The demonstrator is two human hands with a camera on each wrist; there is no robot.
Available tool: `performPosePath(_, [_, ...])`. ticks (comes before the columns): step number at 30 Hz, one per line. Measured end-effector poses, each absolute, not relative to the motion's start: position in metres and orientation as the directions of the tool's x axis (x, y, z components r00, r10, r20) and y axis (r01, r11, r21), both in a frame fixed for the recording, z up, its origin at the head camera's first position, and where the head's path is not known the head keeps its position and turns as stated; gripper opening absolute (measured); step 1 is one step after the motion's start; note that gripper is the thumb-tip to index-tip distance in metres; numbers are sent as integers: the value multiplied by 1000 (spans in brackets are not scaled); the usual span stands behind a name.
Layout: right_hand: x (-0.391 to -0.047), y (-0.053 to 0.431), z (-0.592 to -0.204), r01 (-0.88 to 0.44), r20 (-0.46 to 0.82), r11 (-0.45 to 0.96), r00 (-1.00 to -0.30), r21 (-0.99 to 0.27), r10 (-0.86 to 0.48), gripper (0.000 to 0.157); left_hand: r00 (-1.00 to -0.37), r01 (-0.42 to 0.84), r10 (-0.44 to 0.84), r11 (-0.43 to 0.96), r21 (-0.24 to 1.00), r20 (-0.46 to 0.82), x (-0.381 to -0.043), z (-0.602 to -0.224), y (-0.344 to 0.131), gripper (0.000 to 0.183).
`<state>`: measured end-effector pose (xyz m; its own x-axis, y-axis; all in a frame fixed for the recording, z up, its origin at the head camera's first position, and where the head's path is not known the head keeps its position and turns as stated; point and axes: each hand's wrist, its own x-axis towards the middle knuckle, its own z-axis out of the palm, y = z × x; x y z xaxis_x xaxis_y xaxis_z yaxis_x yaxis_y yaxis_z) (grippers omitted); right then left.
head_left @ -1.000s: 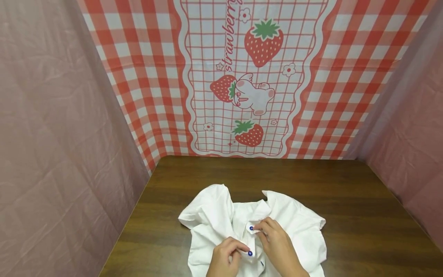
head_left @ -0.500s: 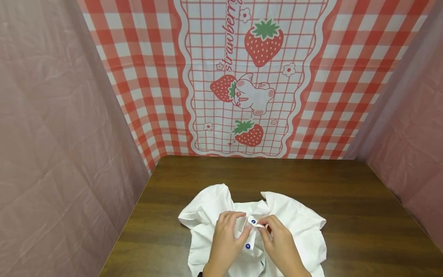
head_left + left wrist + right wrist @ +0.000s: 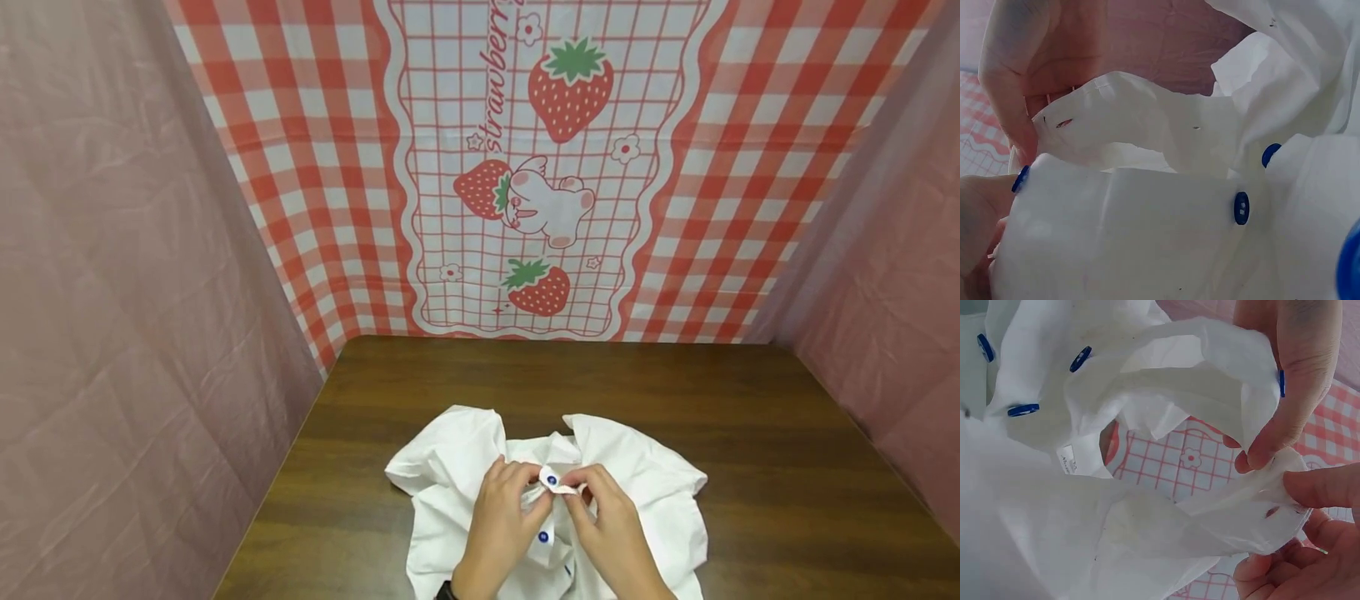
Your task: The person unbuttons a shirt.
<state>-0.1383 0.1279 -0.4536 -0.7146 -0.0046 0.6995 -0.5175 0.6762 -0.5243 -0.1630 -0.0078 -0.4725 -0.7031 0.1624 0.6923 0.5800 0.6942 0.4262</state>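
A white shirt with blue buttons lies front up, sleeves spread to both sides. My left hand pinches the edge of its button band beside the top blue button. Opposite it, my right hand pinches the other front edge between thumb and fingers. In the right wrist view, a buttonhole shows in the strip by the right thumb. Another blue button sits farther along the button band in the left wrist view. Both bands are raised and apart, with a gap between them.
The shirt rests on a dark wooden table. A red checked strawberry cloth hangs behind the table, with pink curtains on either side. A dark band circles the left wrist. Inside the collar is a small label.
My left hand has left the lower button, moved up beside the top button and pinched the edge there. The right hand keeps its pinch and has shifted slightly.
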Motion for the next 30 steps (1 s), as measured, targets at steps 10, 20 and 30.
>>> performPosePath(10, [-140,127,-458,-552,719,712,-689,-434,-95,40,-699,593,212,705,388,682,-163,-470,-13,17])
performPosePath(20, [-144,128,-459,-573,786,738,-611,-356,-96,26,-667,641,293,695,326,685,-163,-470,-16,8])
performPosePath(30, [-149,128,-460,-594,791,699,-608,-398,-65,16,-647,648,287,695,312,706,-162,-472,-15,8])
